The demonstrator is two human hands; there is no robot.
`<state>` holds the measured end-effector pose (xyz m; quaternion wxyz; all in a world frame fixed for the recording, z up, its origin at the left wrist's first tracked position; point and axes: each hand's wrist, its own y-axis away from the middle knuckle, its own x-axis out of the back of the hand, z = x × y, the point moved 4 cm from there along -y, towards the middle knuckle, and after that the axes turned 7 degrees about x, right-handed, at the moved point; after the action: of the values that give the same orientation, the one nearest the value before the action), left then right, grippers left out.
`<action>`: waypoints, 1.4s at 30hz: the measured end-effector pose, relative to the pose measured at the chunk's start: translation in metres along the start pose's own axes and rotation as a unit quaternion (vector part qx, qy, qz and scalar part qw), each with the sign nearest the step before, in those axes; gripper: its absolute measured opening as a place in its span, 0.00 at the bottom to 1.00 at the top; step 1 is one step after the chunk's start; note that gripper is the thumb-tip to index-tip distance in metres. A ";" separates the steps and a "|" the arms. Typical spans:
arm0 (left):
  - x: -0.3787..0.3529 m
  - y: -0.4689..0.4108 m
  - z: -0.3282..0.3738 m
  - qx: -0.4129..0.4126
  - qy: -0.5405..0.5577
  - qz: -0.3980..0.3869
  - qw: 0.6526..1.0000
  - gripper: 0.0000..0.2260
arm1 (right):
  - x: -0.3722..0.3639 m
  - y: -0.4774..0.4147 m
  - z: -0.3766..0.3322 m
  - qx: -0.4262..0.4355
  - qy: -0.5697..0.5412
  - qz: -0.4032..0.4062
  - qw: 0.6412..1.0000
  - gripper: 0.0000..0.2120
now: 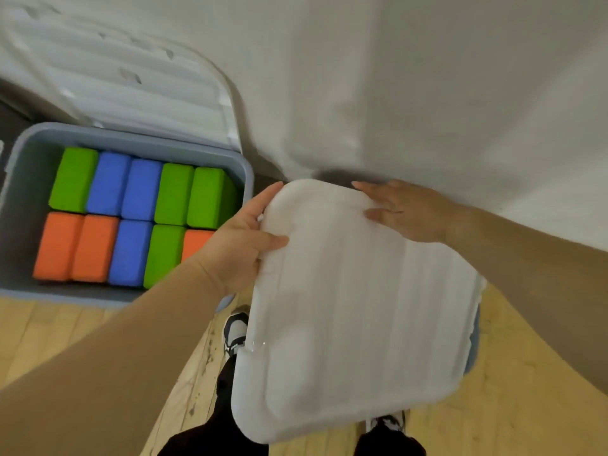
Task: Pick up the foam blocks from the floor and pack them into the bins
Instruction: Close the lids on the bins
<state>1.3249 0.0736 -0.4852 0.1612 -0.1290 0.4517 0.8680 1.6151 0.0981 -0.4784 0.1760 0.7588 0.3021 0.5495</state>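
Observation:
A grey-blue bin (245,166) stands on the floor at the left, open, packed with several green, blue and orange foam blocks (138,189) in two rows. A white ribbed lid (355,311) lies over a second bin (474,343), of which only a blue edge shows at the right. My left hand (240,238) grips the lid's far left edge, thumb on top. My right hand (404,210) rests on the lid's far right corner with fingers spread flat.
Another white lid (138,77) leans against the white wall (427,77) behind the open bin. The floor (513,406) is pale wood planks. My two shoes (235,330) and dark trouser legs show under the lid.

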 end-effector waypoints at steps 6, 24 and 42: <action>0.013 -0.072 -0.033 0.022 -0.331 0.149 0.932 0.37 | -0.049 -0.021 0.039 -0.047 0.043 0.010 0.998 0.29; 0.046 -0.133 -0.109 0.111 -0.454 0.275 0.840 0.54 | -0.215 0.006 0.025 -0.202 -0.068 -0.054 0.975 0.52; 0.046 -0.107 -0.129 0.106 -0.500 0.259 0.820 0.51 | -0.238 0.010 0.010 -0.158 -0.010 -0.094 0.983 0.54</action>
<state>1.3353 0.0327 -0.6540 0.1462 0.4620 0.4150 0.7700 1.5764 -0.0636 -0.6492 0.3473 0.6952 0.2800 0.5636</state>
